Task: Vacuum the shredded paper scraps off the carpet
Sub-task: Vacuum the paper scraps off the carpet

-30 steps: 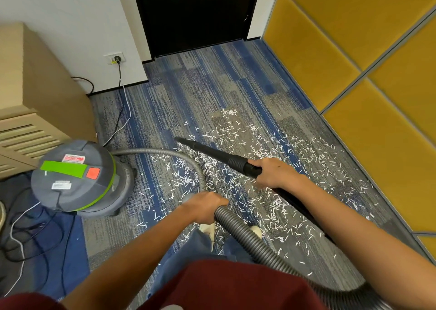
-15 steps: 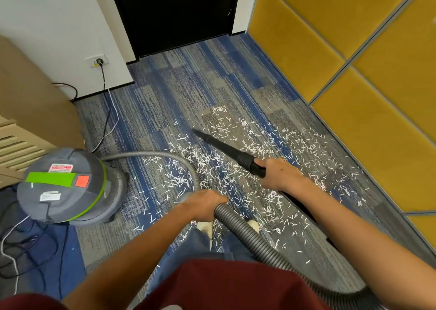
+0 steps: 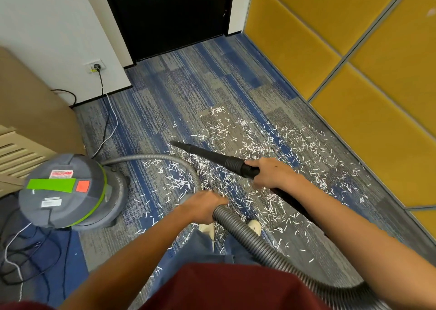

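At centre frame, gripping black wand (image 3: 212, 155) with right hand (image 3: 271, 174), fingers curled round its collar. Just below, holding grey hose (image 3: 247, 236) with left hand (image 3: 203, 204), fingers wrapped over it. Pointing wand tip forward-left, low over carpet (image 3: 188, 85); cannot tell if touching. From under wand out to yellow wall (image 3: 354, 97): paper scraps (image 3: 259, 144), thick, hardly cleared. Judged step: early sweep. Next move: lowering tip, dragging through thick patch, feeding hose slack. Counted: one vacuum (image 3: 66, 191), one hose, one wand, one wall socket (image 3: 95, 66), two hands, two shoes (image 3: 254, 226); scraps too many to count.
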`<state>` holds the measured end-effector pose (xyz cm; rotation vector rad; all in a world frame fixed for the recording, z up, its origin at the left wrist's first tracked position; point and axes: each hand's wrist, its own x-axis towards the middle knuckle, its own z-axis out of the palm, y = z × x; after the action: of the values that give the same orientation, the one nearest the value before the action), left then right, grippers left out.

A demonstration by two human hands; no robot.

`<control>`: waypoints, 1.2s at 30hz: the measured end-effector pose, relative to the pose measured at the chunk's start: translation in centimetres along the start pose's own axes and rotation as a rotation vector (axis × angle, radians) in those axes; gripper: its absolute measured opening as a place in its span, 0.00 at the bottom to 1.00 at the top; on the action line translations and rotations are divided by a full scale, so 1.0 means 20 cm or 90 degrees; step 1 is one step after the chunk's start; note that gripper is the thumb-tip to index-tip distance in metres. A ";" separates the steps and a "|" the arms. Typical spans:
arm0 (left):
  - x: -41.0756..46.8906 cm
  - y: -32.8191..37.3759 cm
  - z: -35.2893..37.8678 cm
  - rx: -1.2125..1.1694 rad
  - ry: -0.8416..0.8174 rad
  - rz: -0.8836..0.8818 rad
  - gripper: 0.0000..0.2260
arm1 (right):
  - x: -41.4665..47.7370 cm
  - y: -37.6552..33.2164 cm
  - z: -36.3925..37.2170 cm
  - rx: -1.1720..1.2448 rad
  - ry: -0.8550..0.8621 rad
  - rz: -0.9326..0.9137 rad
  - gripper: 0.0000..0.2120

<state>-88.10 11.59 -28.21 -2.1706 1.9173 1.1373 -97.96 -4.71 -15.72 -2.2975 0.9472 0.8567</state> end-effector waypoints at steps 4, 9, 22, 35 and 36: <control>-0.01 0.01 0.00 -0.008 -0.004 -0.004 0.12 | 0.00 0.03 -0.04 0.025 -0.016 0.005 0.32; -0.01 0.00 0.00 -0.029 -0.001 0.004 0.09 | 0.02 0.02 -0.04 0.005 0.027 0.020 0.33; -0.08 -0.31 -0.17 0.007 0.054 -0.066 0.10 | 0.21 -0.15 -0.16 0.050 0.109 0.000 0.25; -0.06 -0.29 -0.14 -0.005 0.052 -0.096 0.12 | 0.23 -0.28 0.00 -0.037 0.066 -0.048 0.29; -0.05 -0.28 -0.14 -0.006 0.056 -0.094 0.12 | 0.23 -0.29 0.00 -0.044 0.065 -0.050 0.28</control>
<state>-81.75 12.45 -28.04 -2.3594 1.7509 1.0445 -91.08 -3.02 -17.85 -2.4398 0.8770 0.7568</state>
